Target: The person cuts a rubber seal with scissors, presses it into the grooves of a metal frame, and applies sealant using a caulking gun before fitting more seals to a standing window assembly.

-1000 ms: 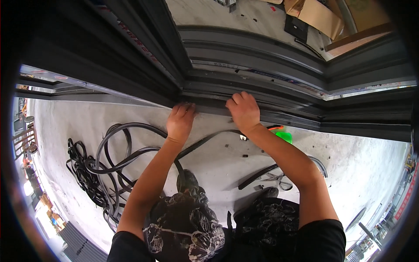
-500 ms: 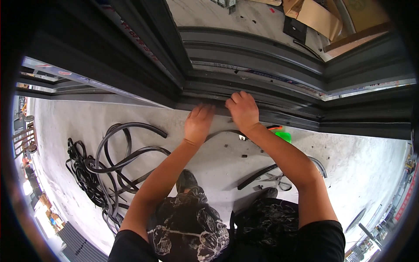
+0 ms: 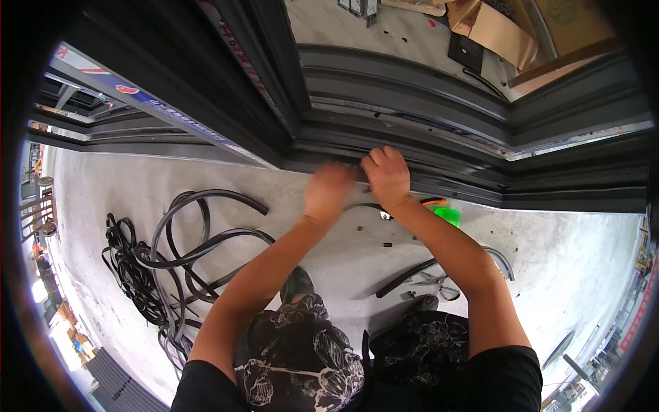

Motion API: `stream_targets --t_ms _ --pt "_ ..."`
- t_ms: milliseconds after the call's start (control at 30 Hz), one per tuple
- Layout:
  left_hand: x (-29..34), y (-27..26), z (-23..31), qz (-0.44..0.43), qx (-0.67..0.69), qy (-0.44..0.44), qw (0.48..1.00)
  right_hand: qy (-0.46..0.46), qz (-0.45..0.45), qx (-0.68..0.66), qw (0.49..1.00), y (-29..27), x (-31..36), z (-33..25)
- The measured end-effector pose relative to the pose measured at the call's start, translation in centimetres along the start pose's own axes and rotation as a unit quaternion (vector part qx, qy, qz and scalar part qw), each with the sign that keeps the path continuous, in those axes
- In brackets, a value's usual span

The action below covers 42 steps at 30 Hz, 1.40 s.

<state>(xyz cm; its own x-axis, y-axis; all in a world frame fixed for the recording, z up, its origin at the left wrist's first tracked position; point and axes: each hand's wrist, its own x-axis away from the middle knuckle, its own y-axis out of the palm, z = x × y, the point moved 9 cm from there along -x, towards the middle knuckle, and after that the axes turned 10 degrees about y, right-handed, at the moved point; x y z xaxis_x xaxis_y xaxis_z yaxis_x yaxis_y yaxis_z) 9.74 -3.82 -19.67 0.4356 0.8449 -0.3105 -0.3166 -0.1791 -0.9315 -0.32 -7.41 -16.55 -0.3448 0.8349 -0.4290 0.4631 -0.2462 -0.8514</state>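
Both my hands are at the near edge of a dark grey grooved metal frame (image 3: 453, 182), close to its inner corner. My right hand (image 3: 386, 177) rests on this edge with its fingers curled down; whatever they pinch is hidden. Just beside it on the left is my left hand (image 3: 329, 191), smeared by motion, so its fingers cannot be made out. Below the hands a dark curved strip (image 3: 364, 206) shows, partly hidden by my right wrist. A long black rubber-like strip (image 3: 165, 230) lies in loops on the floor at the left.
A tangle of thin black strips (image 3: 127, 268) lies farther left. Scissors (image 3: 447, 292) and a short black strip (image 3: 405, 278) are near my right foot. A bright green object (image 3: 447, 217) sits under the frame. Beyond the frame is an open cardboard box (image 3: 504, 34).
My left hand has moved right along the edge, closer to my right hand, and is now blurred. My right hand has barely shifted. The view has moved slightly.
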Motion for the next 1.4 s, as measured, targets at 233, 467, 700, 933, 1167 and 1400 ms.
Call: stream_targets --t_ms 233,467,700,933,1167,1400 --pt "0.0 0.5 1.2 0.018 -0.036 0.051 0.998 0.031 -0.025 -0.003 0.999 0.2 0.2 0.1" --pt "-1.0 0.6 1.3 -0.036 -0.035 0.050 0.998 0.014 -0.060 -0.001 0.998 -0.3 -0.6 0.4" --pt "-1.3 0.1 1.5 -0.039 -0.004 0.019 0.999 0.012 -0.165 0.104 0.981 -4.5 1.2 4.4" --pt "-1.0 -0.3 2.6 0.003 0.018 0.019 1.000 0.026 -0.099 0.036 0.994 -4.6 2.5 5.2" --pt "-2.2 -1.0 4.0 0.035 0.038 0.050 0.997 0.052 -0.084 0.019 0.995 -3.3 2.8 6.0" --pt "-2.4 -0.8 3.9 0.054 0.039 0.059 0.996 0.060 -0.041 0.006 0.997 -3.4 2.9 6.3"
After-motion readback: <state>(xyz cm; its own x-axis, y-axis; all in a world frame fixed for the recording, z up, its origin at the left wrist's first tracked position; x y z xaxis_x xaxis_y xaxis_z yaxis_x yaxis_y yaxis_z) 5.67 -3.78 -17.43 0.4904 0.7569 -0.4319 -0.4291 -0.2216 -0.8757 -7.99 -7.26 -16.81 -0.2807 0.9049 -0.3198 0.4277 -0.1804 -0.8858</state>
